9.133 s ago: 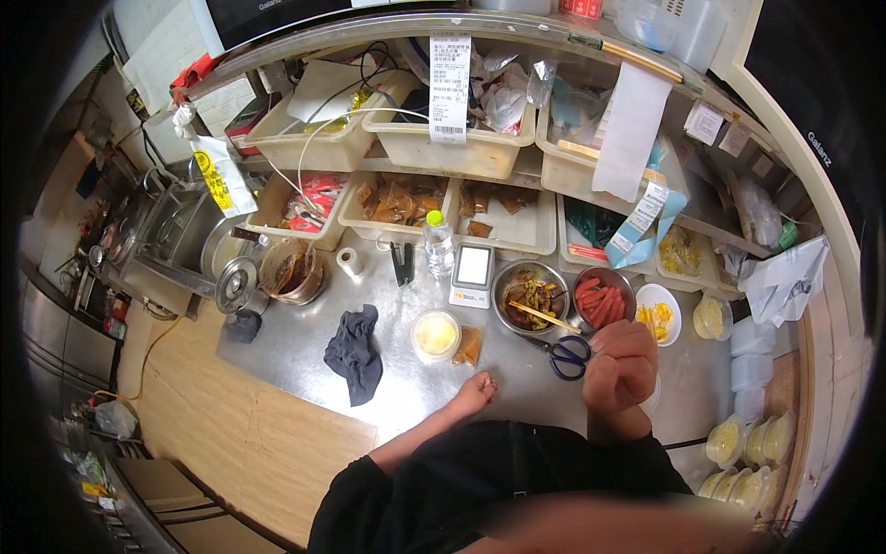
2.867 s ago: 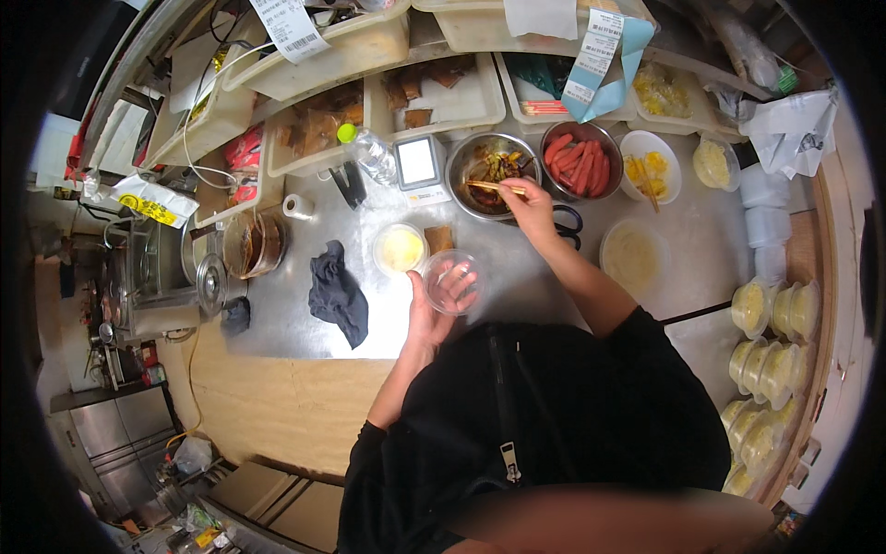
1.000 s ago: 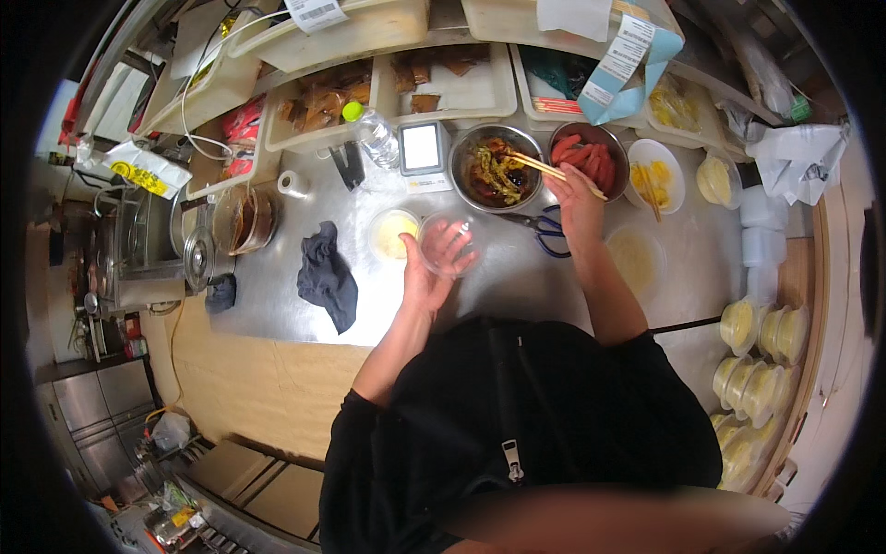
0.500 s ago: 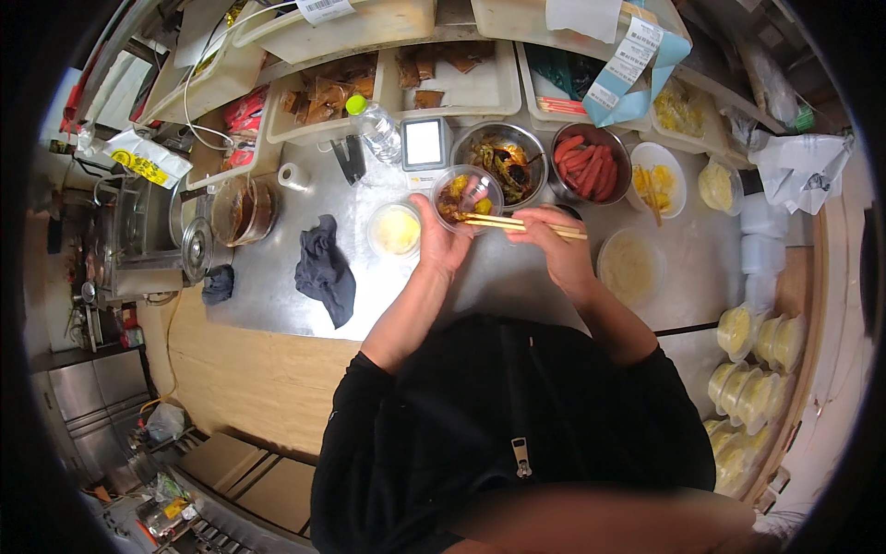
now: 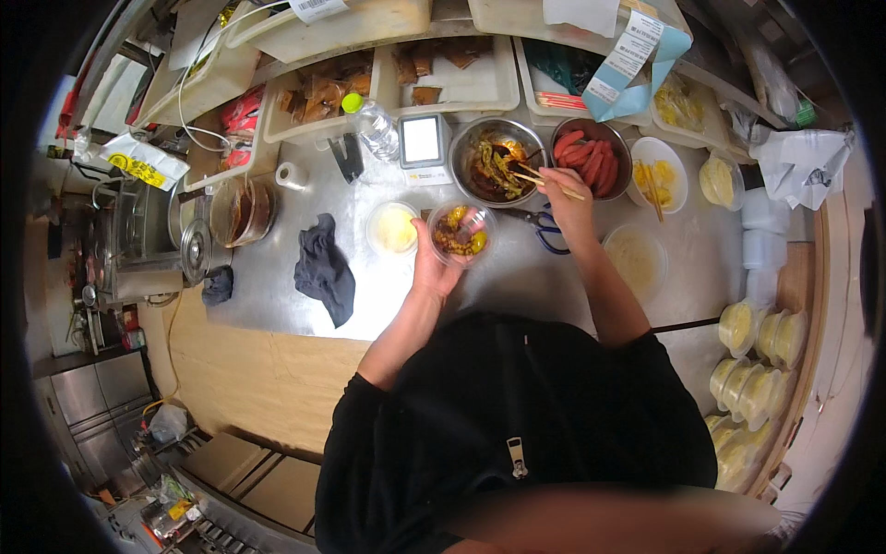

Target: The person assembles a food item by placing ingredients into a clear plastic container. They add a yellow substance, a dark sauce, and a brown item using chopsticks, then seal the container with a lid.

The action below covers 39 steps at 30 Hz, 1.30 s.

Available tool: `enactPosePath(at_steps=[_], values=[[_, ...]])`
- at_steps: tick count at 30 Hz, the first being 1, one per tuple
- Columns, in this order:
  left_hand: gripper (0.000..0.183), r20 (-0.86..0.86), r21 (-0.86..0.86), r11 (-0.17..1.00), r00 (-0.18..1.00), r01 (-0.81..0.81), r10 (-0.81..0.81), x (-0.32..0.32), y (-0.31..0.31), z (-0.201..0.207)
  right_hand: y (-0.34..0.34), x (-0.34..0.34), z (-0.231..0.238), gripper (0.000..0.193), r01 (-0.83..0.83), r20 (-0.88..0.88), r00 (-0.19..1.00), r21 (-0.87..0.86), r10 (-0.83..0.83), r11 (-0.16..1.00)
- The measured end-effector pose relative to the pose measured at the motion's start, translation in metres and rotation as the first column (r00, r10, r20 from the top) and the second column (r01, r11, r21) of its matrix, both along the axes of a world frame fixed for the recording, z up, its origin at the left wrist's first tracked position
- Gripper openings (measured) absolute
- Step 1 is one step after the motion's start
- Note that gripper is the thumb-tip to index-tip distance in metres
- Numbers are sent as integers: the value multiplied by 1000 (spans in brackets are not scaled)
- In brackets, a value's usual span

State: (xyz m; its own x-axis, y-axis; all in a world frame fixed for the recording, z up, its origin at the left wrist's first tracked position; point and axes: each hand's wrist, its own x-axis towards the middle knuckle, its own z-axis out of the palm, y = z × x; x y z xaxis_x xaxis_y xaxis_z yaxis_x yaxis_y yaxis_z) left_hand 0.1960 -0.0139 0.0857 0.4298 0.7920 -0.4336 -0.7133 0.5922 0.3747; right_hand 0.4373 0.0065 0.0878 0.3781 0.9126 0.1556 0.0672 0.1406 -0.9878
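My left hand (image 5: 436, 266) is closed round a clear round plastic tub (image 5: 460, 233) with dark and yellow food in it, held over the metal counter. My right hand (image 5: 567, 198) grips a pair of wooden chopsticks (image 5: 544, 182), whose tips reach into a steel bowl (image 5: 459, 177) of oily green and dark pickled-looking vegetables. Just left of the held tub stands another clear tub (image 5: 394, 230) with pale yellow contents. Scissors with blue handles (image 5: 551, 233) lie beneath my right wrist. To the right of the vegetables, a second steel bowl (image 5: 628, 175) holds red sausages (image 5: 591, 164).
Behind the bowls sit a small scale or screen device (image 5: 423, 146) and a plastic bottle (image 5: 374, 129). A white bowl (image 5: 679, 175) with yellow pieces stands right. A dark cloth (image 5: 324, 270) lies left. Stacked pale-filled tubs (image 5: 738, 380) line the right side.
My right hand has moved the chopsticks from the held tub up and right into the vegetable bowl. The held tub has lowered slightly, and the scissors have come into view.
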Motion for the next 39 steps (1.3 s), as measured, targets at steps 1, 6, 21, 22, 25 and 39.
enactPosePath(at_steps=[1,6,21,22,25,39], values=[[88,1,1,1000,1000,5,-5,-1,-4,0,5,1,-16,19,54,-12,998,-96,-56,994],[85,9,21,1000,1000,-5,4,-7,-9,-2,17,3,-54,21,41,-90,994,-178,-58,983],[83,6,21,999,999,-39,39,-4,-5,-8,13,27,-27,26,-32,-325,944,-273,-61,961],[83,6,34,999,1000,-31,31,-4,-5,-8,13,25,-30,25,-42,-325,944,-272,-51,961],[82,3,40,999,1000,-23,23,-4,-5,-7,16,13,-39,23,48,-295,945,-304,-142,951],[86,16,7,999,998,-53,53,-3,0,-18,3,33,4,36,111,-697,695,-140,-178,984]])
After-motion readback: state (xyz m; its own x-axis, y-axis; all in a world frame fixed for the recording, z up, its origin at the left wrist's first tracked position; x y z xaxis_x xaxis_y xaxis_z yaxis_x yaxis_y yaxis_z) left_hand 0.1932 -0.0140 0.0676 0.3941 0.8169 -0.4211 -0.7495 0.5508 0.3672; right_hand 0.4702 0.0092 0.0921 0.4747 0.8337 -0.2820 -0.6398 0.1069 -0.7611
